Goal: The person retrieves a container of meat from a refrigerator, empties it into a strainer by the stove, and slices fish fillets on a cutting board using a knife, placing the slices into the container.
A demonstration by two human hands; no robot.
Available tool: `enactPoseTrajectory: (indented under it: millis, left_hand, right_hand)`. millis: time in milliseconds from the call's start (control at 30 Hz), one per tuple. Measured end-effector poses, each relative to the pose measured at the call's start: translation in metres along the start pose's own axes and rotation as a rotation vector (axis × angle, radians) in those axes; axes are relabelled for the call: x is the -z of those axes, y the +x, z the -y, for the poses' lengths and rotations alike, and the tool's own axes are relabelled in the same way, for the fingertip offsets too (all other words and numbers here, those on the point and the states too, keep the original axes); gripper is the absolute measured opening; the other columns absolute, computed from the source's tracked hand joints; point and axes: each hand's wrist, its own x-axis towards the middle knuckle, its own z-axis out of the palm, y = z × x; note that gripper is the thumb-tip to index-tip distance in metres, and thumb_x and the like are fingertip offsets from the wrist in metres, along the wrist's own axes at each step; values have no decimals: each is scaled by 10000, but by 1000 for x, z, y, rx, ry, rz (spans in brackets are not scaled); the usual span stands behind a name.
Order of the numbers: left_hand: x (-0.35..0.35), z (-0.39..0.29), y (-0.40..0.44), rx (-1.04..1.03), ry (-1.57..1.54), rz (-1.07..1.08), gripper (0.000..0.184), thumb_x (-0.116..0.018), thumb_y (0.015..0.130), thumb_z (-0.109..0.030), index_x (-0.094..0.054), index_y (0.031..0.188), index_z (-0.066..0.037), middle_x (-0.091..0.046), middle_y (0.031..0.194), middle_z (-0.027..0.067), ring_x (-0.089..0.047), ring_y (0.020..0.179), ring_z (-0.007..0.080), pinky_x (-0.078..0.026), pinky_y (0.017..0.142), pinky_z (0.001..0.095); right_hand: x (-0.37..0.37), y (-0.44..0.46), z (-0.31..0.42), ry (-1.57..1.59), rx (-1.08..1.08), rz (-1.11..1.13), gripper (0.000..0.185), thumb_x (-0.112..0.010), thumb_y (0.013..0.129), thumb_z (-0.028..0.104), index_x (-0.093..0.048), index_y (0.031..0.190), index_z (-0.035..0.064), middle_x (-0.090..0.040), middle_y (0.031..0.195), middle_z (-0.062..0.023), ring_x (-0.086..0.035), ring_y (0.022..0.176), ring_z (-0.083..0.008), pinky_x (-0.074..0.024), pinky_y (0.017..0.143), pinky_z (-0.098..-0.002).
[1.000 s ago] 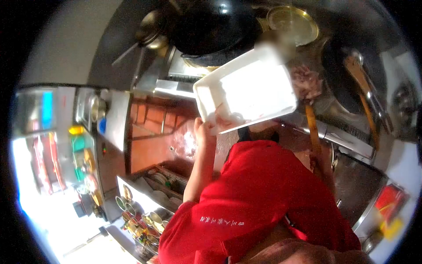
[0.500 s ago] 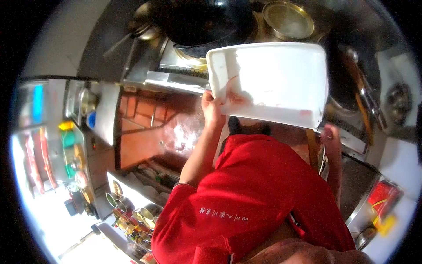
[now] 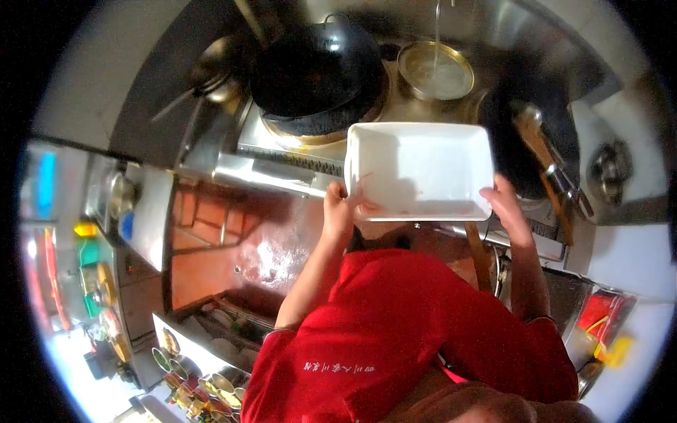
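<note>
Between both hands I hold a white rectangular tub point(image 3: 423, 166), tilted so that its inside faces me. Reddish smears and small bits cling to its left side and lower wall. My left hand point(image 3: 338, 209) is closed on the tub's left edge near the lower corner. On the opposite edge, my right hand point(image 3: 509, 206) grips the rim with the thumb over it. Behind the tub stands a large black wok point(image 3: 317, 74) on the stove. A metal basin point(image 3: 437, 74) is at the back, with a thin stream of water running into it.
To the right, a second dark wok point(image 3: 504, 116) has long-handled utensils point(image 3: 546, 155) lying across it. The metal stove ledge point(image 3: 268, 173) runs along the front. Sauce containers point(image 3: 204, 381) stand at lower left. A red package point(image 3: 598, 310) lies at far right.
My right hand, apart from the tub before, now holds its right edge. The tub has levelled out and sits lower in view. More of the woks and basin shows.
</note>
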Motion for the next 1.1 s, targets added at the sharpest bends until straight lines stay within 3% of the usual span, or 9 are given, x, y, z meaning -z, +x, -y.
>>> enactPoseTrajectory:
  millis: [67,200,467,567,667,767,800,933,1100]
  left_hand:
    - [5,-6,0,-40,105,111,201,-677,1012,-125,-558,1120,-4,-666,993,98,-655,938,202,-544,852,328]
    - [11,-23,-2,-60,-162,46,278,-631,1053,-182,-567,1257,-4,-661,1027,109,-682,1003,242,-562,968,377]
    - [126,26,-39,164,-223,-167,120,-641,1016,-139,-613,1065,-33,-651,1030,84,-662,976,207,-558,938,375]
    - [150,38,-60,204,-246,-272,81,-635,1009,-121,-603,1021,-47,-642,988,74,-657,946,199,-564,921,375]
    - [150,24,-74,219,-269,-393,65,-632,1009,-111,-596,1000,-57,-629,965,65,-644,923,190,-567,909,378]
    - [161,31,-75,199,-307,-398,42,-622,1014,-94,-595,997,-65,-612,953,57,-624,902,182,-562,910,383]
    - [163,35,-75,191,-309,-388,38,-620,1015,-90,-596,999,-66,-609,951,57,-622,900,182,-561,911,385]
    - [155,18,-75,175,-303,-397,29,-621,1007,-71,-601,992,-57,-611,951,63,-626,910,191,-561,907,386]
    - [158,9,-71,196,-258,-415,31,-629,988,-63,-605,997,-46,-621,952,69,-636,923,198,-558,900,369]
  right_hand:
    - [8,21,12,-108,-118,-92,296,-631,859,81,-645,1132,-31,-654,925,-109,-603,813,-191,-492,717,-367]
    - [44,92,23,-99,-167,-169,333,-630,783,83,-699,1083,-42,-717,950,-136,-664,861,-235,-505,761,-380]
    - [75,254,54,31,-169,-402,314,-648,766,50,-644,1063,-50,-669,1044,-179,-684,993,-343,-592,754,-527]
    - [62,299,57,-4,-149,-490,321,-664,777,82,-692,1076,-30,-703,1125,-195,-687,1015,-347,-573,803,-480]
    - [53,345,16,-30,5,-674,244,-657,744,112,-692,924,-49,-699,914,-183,-689,776,-309,-551,596,-431]
    - [39,346,4,-117,-159,-672,298,-644,812,121,-714,1054,-39,-733,1084,-208,-714,966,-322,-547,845,-420]
    - [30,342,-1,-9,-148,-706,306,-630,832,161,-723,1051,-31,-735,1074,-215,-713,967,-352,-542,853,-431]
    - [38,339,-14,-484,-62,-899,323,-569,846,197,-729,1022,-22,-732,1068,-252,-695,979,-431,-534,848,-467]
    - [111,339,-33,-883,65,-889,337,-585,846,249,-749,1016,8,-725,1077,-261,-687,1005,-445,-540,872,-485]
